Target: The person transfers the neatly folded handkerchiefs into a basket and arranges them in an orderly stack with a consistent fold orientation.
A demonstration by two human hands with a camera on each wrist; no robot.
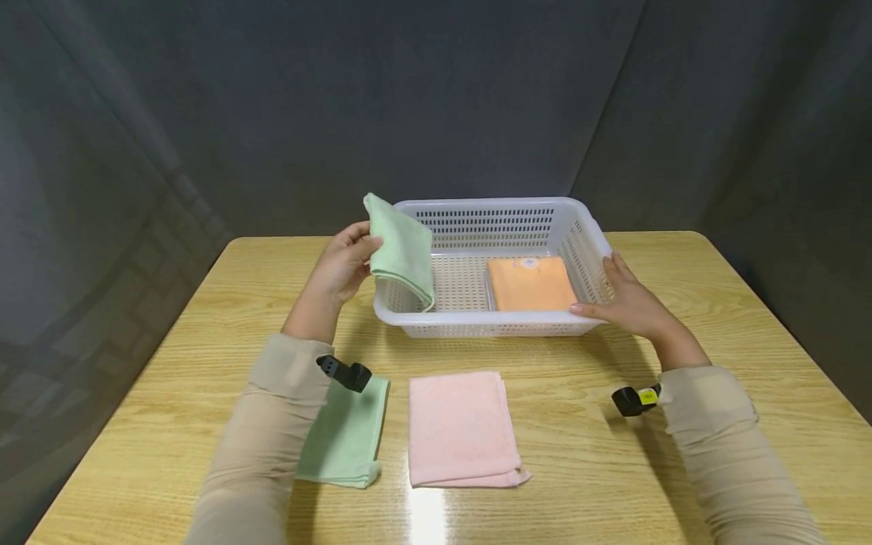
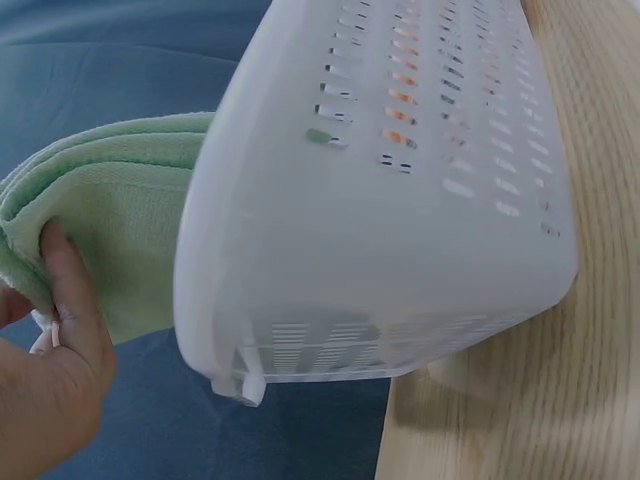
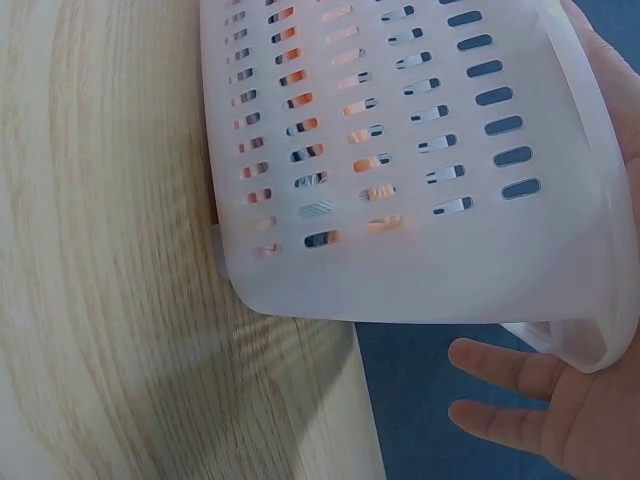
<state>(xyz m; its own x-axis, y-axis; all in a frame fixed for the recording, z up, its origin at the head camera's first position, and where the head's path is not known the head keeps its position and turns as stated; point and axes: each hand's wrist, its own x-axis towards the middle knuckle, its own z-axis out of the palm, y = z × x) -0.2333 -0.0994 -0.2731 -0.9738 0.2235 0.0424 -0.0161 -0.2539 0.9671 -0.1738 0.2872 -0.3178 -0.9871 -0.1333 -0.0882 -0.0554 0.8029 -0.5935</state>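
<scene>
A folded green cloth [image 1: 403, 246] is pinched by my left hand [image 1: 344, 265] and hangs over the left end of the white basket [image 1: 477, 319]. In the left wrist view, thumb and fingers of the left hand [image 2: 55, 370] grip the layered edge of the green cloth [image 2: 130, 220] beside the basket wall [image 2: 300, 220]. My right hand [image 1: 630, 303] rests on the basket's right front corner, thumb on the rim. The right wrist view has two fingers of the right hand [image 3: 560, 400] extended beside the basket [image 3: 420, 270]. Inside the basket, at the right, lies a folded orange cloth [image 1: 533, 285].
On the wooden table [image 1: 572, 469], in front of the basket, lie a folded green cloth [image 1: 347, 431], partly behind the left sleeve, and a folded pink cloth [image 1: 463, 431] to its right. A dark curtain [image 1: 409, 98] hangs behind the table.
</scene>
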